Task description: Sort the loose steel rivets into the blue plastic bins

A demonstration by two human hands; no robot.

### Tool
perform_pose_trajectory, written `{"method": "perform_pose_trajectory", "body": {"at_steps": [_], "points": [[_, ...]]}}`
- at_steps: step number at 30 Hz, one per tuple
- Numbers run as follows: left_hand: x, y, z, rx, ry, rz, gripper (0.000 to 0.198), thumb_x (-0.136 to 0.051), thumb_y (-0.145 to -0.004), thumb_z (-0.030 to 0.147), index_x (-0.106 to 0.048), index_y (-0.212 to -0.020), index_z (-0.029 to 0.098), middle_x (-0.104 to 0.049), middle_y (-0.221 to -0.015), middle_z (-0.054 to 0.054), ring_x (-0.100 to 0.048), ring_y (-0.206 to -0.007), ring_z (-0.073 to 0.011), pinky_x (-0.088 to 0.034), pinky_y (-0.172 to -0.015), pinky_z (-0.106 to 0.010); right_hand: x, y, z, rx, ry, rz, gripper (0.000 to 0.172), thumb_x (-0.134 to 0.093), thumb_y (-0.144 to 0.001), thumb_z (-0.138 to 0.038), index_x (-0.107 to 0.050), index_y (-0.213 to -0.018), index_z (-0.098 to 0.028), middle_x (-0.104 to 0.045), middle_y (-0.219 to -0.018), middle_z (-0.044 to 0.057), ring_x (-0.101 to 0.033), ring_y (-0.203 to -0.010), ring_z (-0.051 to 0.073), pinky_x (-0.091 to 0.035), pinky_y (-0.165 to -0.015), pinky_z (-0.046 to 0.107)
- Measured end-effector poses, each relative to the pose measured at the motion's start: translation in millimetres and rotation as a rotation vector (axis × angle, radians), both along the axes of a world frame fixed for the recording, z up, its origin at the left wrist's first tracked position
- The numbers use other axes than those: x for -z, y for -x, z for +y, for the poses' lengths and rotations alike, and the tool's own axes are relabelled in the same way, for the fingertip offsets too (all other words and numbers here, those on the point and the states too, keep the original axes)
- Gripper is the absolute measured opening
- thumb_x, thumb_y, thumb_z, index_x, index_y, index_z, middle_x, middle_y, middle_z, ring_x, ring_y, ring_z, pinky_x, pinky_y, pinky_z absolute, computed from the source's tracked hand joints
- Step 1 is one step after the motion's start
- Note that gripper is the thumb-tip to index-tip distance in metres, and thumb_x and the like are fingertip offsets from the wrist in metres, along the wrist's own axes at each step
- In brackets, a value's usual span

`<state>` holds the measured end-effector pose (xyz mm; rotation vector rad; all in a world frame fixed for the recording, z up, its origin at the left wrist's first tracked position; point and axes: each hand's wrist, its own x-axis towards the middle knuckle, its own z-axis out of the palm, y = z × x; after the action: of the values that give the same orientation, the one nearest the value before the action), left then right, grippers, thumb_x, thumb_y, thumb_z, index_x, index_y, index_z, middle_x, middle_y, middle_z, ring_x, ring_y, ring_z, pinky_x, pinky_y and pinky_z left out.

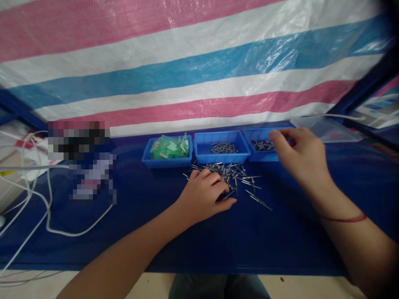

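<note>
A loose heap of thin metal pins lies on the dark blue table. My left hand rests at the heap's near-left edge, fingers curled and pinched over some pins. My right hand hovers over the right blue tray, which holds more pins; its fingers are bent together at the tray's rim, and what they hold is hidden. The middle blue tray also holds pins. The left blue tray is filled with small green packets.
White cables loop across the table's left side beside a blurred patch. A clear plastic lid lies at the back right. A striped pink, white and blue tarp closes off the back. The table's front edge runs near my body.
</note>
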<state>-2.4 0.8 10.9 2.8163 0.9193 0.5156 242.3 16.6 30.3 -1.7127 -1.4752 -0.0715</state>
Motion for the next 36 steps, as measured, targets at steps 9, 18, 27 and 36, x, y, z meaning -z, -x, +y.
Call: {"method": "perform_pose_trajectory", "body": {"at_steps": [9, 18, 27, 36], "points": [[2.3, -6, -8, -0.002, -0.215, 0.143, 0.022, -0.047, -0.093, 0.032, -0.06, -0.082, 0.018, -0.06, -0.085, -0.003, -0.051, -0.084, -0.019, -0.031, -0.07, -0.036, 5.8, 28, -7, -0.328, -0.039, 0.037, 0.018, -0.053, -0.085, -0.034, -0.066, -0.081, -0.022, -0.064, -0.077, 0.004, -0.055, -0.067, 0.018, -0.042, -0.062, 0.033], [-8.7, 2, 3, -0.282, 0.163, -0.35, 0.018, -0.043, -0.094, 0.032, -0.055, -0.092, 0.019, -0.063, -0.087, -0.002, -0.058, -0.081, -0.0158, -0.042, -0.071, -0.028, 10.0, 55, -19, -0.741, 0.122, 0.165, 0.014, -0.054, -0.087, -0.031, -0.063, -0.088, -0.021, -0.064, -0.081, 0.004, -0.057, -0.068, 0.016, -0.043, -0.059, 0.029], [-2.9, -3, 1, -0.257, 0.35, -0.479, 0.014, -0.051, -0.09, 0.032, -0.056, -0.088, 0.019, -0.064, -0.085, -0.001, -0.059, -0.077, -0.0142, -0.044, -0.071, -0.026, 18.9, 70, -23, -0.728, 0.148, 0.435, 0.016, -0.058, -0.085, -0.035, -0.063, -0.082, -0.021, -0.064, -0.079, 0.003, -0.059, -0.074, 0.018, -0.046, -0.06, 0.03], [0.3, -2, 5, -0.21, 0.346, -0.474, 0.015, -0.053, -0.089, 0.032, -0.06, -0.09, 0.018, -0.063, -0.089, -0.003, -0.058, -0.083, -0.0158, -0.045, -0.075, -0.028, 16.8, 69, -25, -0.741, 0.104, 0.368, 0.01, -0.058, -0.085, -0.029, -0.063, -0.082, -0.021, -0.063, -0.08, 0.004, -0.057, -0.072, 0.016, -0.044, -0.059, 0.03]]}}
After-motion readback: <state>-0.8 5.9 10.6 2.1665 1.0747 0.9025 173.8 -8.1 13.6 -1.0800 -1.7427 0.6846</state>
